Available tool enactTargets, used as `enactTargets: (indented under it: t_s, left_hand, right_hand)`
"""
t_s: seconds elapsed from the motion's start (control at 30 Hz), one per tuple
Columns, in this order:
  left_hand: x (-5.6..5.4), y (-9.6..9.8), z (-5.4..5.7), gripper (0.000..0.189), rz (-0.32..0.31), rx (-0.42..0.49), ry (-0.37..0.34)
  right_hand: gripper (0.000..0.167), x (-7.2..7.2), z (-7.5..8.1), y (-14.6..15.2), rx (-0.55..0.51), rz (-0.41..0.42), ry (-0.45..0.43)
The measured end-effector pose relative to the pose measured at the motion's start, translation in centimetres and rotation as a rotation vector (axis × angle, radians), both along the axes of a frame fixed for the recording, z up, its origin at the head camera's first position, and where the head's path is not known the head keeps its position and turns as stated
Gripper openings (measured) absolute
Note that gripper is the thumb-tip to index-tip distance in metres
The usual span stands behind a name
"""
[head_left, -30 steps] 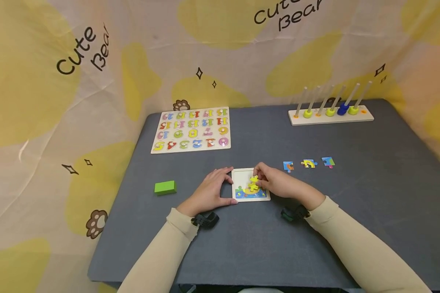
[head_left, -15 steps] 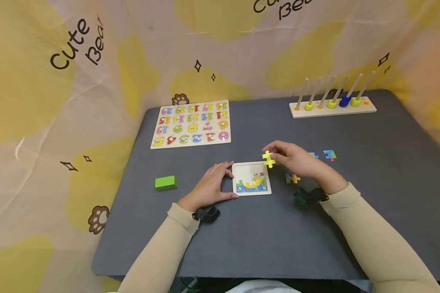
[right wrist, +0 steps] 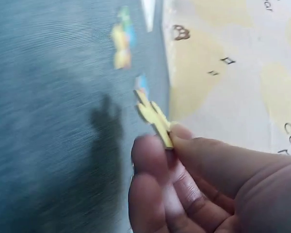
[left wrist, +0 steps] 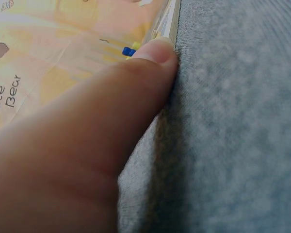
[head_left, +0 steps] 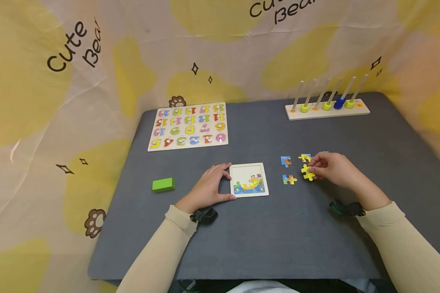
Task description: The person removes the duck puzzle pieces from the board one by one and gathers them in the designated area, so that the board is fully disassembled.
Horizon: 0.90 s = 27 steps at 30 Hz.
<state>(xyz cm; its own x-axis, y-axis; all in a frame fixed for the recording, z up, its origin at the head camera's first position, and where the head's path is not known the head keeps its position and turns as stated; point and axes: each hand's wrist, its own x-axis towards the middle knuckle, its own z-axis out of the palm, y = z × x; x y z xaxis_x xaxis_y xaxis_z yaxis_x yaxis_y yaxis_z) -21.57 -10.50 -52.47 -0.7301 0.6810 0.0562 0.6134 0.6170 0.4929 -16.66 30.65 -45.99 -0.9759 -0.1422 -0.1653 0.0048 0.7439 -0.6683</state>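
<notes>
A small white-framed puzzle board (head_left: 242, 174) lies mid-table, its lower part filled with a colourful picture. At its left side my left hand (head_left: 207, 187) holds it, thumb at the lower corner and fingertips at the upper one; the left wrist view shows the thumb (left wrist: 157, 53) against the edge. Right of the board, my right hand (head_left: 335, 169) pinches a yellow puzzle piece (head_left: 308, 173) between thumb and fingers, above the table in the right wrist view. Loose pieces lie nearby: a blue-orange one (head_left: 285, 161), a green-and-tan one (head_left: 289, 179), a yellow-blue one (head_left: 305, 157) and one mostly hidden behind the right hand.
A number puzzle board (head_left: 187, 126) lies at the back left. At the back right stands a white peg base (head_left: 328, 114) with upright rods and a few yellow and blue beads. Left of my left hand sits a green block (head_left: 163, 184). A printed curtain (head_left: 220, 49) hangs behind the table.
My right hand has left the puzzle board and moved right with the yellow piece, over to the loose pieces. The left hand stays at the board's left edge.
</notes>
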Motion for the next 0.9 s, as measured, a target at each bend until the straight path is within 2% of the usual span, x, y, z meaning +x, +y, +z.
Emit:
enactTargets:
  t_s: [0.27, 0.4, 0.63, 0.8, 0.9]
  left_hand:
    - [0.0, -0.2, 0.0, 0.055, 0.001, 0.007, 0.009]
    - [0.0, -0.2, -0.1, 0.054, -0.002, 0.008, 0.012]
    - [0.1, 0.0, 0.1, 0.054, -0.005, 0.01, 0.003]
    - [0.2, 0.0, 0.1, 0.054, 0.002, 0.002, 0.0]
    - [0.2, 0.0, 0.1, 0.054, 0.003, 0.003, -0.006]
  right_hand:
    - [0.012, 1.0, -1.7, 0.7, 0.133, -0.011, 0.083]
    - [0.013, 1.0, -1.8, 0.4, 0.148, -0.006, 0.08]
    - [0.018, 1.2, -1.5, -0.1, 0.239, 0.011, 0.093]
    - [0.017, 1.3, -1.0, -3.1, 0.241, 0.055, 0.215]
    - [0.016, 1.0, -0.8, -6.5, 0.204, 0.138, 0.316]
